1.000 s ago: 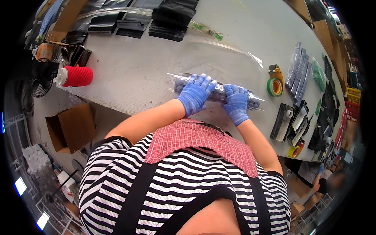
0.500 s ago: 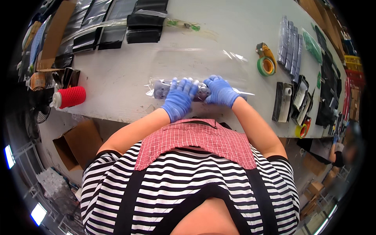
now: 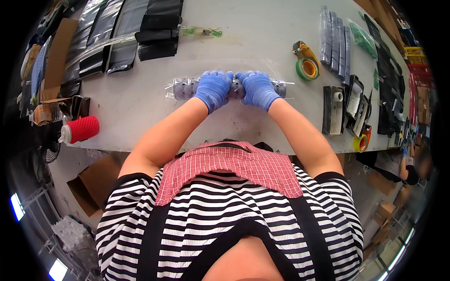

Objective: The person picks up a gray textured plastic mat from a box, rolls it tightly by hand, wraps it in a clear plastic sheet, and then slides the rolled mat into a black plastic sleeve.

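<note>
A long grey-blue bumpy roll [image 3: 183, 89] in clear plastic film lies crosswise on the table in front of me. My left hand [image 3: 213, 90], in a blue glove, is closed over the roll left of its middle. Just right of it, my right hand [image 3: 259, 91], gloved alike, is closed over the roll too. The fingers curl over the far side, so their tips are partly hidden. Loose film sticks out at both ends of the roll.
Black plastic sheets [image 3: 159, 28] lie at the far left. A tape dispenser [image 3: 307, 63], several wrapped grey rolls [image 3: 333, 44] and black open boxes [image 3: 333, 110] are on the right. A red-sleeved bottle [image 3: 82, 129] sits at the left edge, and a co-worker's arm [image 3: 404, 164] shows far right.
Both hands have moved with the roll farther from my body. The film spread flat beyond the roll is now mostly wound around it. My fingers have gone from stretched to curled.
</note>
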`<state>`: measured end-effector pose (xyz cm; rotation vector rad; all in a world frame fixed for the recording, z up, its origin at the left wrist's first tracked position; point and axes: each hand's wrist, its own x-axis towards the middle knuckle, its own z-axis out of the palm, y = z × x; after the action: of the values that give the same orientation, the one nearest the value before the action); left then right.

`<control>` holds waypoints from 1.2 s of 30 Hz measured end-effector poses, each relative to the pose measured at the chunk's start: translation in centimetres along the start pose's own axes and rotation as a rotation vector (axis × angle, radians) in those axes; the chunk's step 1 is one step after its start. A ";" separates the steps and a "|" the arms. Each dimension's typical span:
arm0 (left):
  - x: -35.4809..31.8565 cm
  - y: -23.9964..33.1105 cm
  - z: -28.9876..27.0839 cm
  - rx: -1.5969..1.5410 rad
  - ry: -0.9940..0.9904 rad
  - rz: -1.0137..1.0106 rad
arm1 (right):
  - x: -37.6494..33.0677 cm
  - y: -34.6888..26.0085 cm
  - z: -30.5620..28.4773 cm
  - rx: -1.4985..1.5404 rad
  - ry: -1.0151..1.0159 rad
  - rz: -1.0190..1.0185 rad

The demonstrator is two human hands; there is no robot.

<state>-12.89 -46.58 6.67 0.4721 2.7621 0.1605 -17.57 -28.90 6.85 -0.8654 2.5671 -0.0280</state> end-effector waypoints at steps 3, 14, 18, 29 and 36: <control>-1.8 -0.2 1.3 -0.072 -0.075 0.050 | -1.4 -1.3 1.0 0.175 -0.215 -0.019; -7.5 1.7 2.0 -0.151 -0.264 0.118 | -3.6 -1.7 7.6 0.389 0.074 -0.049; -7.5 1.5 2.2 -0.134 -0.226 0.126 | -1.7 -1.7 6.9 0.273 0.162 -0.051; -7.1 1.6 2.0 -0.140 -0.284 0.104 | 0.5 -1.0 6.0 0.172 0.156 -0.199; -7.8 1.4 2.3 -0.121 -0.283 0.085 | 3.3 -1.9 5.8 -0.095 0.125 -0.321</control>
<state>-4.73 -47.79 7.09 0.5352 2.4427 0.2585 -16.48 -31.69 0.56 -1.3431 2.5315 -0.0574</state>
